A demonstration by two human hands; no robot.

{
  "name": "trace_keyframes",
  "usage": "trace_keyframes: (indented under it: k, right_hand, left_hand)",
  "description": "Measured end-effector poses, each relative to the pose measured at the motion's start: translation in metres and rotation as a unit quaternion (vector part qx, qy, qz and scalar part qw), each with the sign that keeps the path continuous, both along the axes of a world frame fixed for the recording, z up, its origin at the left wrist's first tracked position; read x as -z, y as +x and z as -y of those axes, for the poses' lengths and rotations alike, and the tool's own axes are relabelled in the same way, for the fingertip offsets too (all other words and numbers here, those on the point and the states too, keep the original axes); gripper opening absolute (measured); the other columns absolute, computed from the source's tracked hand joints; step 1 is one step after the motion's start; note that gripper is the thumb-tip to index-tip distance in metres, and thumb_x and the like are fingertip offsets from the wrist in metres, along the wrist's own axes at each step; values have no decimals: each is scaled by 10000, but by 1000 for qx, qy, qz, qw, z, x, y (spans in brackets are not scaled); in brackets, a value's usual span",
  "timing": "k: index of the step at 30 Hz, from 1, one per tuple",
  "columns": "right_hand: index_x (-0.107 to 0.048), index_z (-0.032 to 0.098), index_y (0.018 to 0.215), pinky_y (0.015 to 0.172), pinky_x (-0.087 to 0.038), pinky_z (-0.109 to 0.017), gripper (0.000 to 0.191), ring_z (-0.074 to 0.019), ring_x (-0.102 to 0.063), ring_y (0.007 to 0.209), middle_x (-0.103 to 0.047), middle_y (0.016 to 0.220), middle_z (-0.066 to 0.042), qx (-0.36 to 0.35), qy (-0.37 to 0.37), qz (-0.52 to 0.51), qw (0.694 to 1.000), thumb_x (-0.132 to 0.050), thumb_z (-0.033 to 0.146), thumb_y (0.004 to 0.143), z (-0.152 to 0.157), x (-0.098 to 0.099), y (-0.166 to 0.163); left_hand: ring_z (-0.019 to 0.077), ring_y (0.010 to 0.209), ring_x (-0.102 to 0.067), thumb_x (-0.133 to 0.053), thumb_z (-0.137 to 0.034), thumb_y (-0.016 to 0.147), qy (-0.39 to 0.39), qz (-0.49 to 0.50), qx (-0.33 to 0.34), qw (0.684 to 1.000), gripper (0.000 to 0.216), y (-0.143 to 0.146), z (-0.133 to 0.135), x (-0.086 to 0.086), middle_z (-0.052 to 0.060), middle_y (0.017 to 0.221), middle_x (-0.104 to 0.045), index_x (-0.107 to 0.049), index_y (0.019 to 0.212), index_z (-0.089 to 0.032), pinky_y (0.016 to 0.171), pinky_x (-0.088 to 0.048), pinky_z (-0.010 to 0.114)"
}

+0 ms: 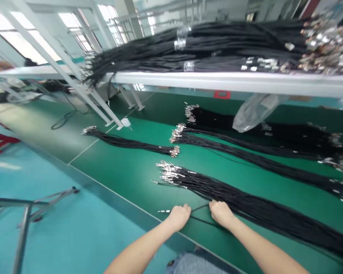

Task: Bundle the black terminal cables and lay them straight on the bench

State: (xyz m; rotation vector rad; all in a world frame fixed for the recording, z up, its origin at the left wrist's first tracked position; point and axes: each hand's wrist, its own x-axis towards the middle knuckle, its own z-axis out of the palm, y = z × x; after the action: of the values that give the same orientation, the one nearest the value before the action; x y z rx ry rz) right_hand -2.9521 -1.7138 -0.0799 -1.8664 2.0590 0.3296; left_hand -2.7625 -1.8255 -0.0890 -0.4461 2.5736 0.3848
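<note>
My left hand (179,217) is closed around a black cable (201,220) near its end, where a silver terminal (163,211) sticks out to the left. Just to the right, my right hand (220,213) is closed with its fingers on a black cable too; a short strand spans the gap between both hands. Whether this is one looped cable or two, I cannot tell. My right hand lies against the near edge of a thick bundle of black cables (246,201), whose metal-tipped ends fan out at its left.
A smaller cable bundle (131,144) lies farther left on the green tabletop (125,167). More bundles (231,150) stretch behind. Above them, a white shelf (217,80) carries a large cable pile (217,42); a plastic bag (253,110) hangs below. A metal stool frame (27,213) stands at left.
</note>
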Motion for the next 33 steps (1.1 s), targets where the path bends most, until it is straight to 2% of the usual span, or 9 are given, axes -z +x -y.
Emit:
trace_keyframes:
  k: [3,6,10,16,20,25,28,31,33]
  right_hand:
    - [-577,306,827,583,-502,-340,238,-211,-642,666,-666,774,-14,-17,-37,-11,999,-391,255,687,4,-2,1]
    - [-555,346,805,542,-505,-339,207,-213,-639,637,-657,762,15,-13,-55,-23,998,-378,346,697,6,4,5]
    - [-548,320,795,544,-514,-303,204,-197,-642,633,-649,824,19,-30,-69,0,997,-398,258,671,7,16,3]
    - [-527,339,791,590,-517,-283,239,-164,-639,663,-639,846,50,-66,-72,55,994,-369,179,707,8,7,-12]
    - [-551,235,867,687,-493,-253,211,-160,-626,780,-617,904,-41,-61,-22,100,993,-360,178,796,4,2,-17]
    - [-567,133,834,681,-456,-270,223,-185,-606,779,-579,900,-125,-46,42,118,991,-345,150,841,3,8,-14]
    - [-578,114,761,686,-444,-277,199,-186,-601,751,-588,851,-126,41,36,177,983,-384,122,805,1,2,-13]
    - [-580,146,706,676,-441,-229,142,-138,-589,703,-603,758,-47,156,-1,212,965,-451,101,740,-17,-15,-30]
    - [-576,171,664,599,-441,-194,112,-100,-562,587,-581,646,18,312,-69,293,901,-489,115,708,-40,-34,-59]
  left_hand:
    - [208,737,-608,-368,-112,825,-36,-27,-3,999,210,-19,32,-11,101,828,-567,-494,990,-142,629,-479,332]
    - [229,819,-581,-368,-148,836,-83,-51,-2,995,202,-40,63,-20,120,902,-552,-524,965,-160,647,-462,341]
    - [212,817,-560,-371,-147,833,-94,-36,2,995,193,-50,79,-15,128,978,-535,-555,894,-147,652,-446,319]
    - [205,897,-510,-331,-185,859,-137,-108,-162,971,226,1,73,6,89,973,-531,-545,928,-163,771,-416,306]
    - [206,959,-477,-371,-217,845,-120,-95,-240,959,209,40,73,5,106,1003,-510,-548,929,-142,823,-398,289]
    - [257,1013,-440,-433,-174,788,-141,-47,-302,941,245,47,61,5,152,1106,-452,-519,1008,-105,890,-363,368]
    - [289,1094,-393,-382,-59,749,-108,-77,-237,962,455,30,29,-2,200,1278,-317,-392,1204,-74,909,-336,414]
    - [263,1101,-413,-445,-75,724,-19,-130,-74,989,488,-1,-30,-6,133,1273,-376,-421,1204,-161,916,-353,370]
    - [259,1094,-440,-470,-175,765,57,-156,54,985,441,-25,-77,0,128,1267,-408,-429,1203,-195,908,-385,362]
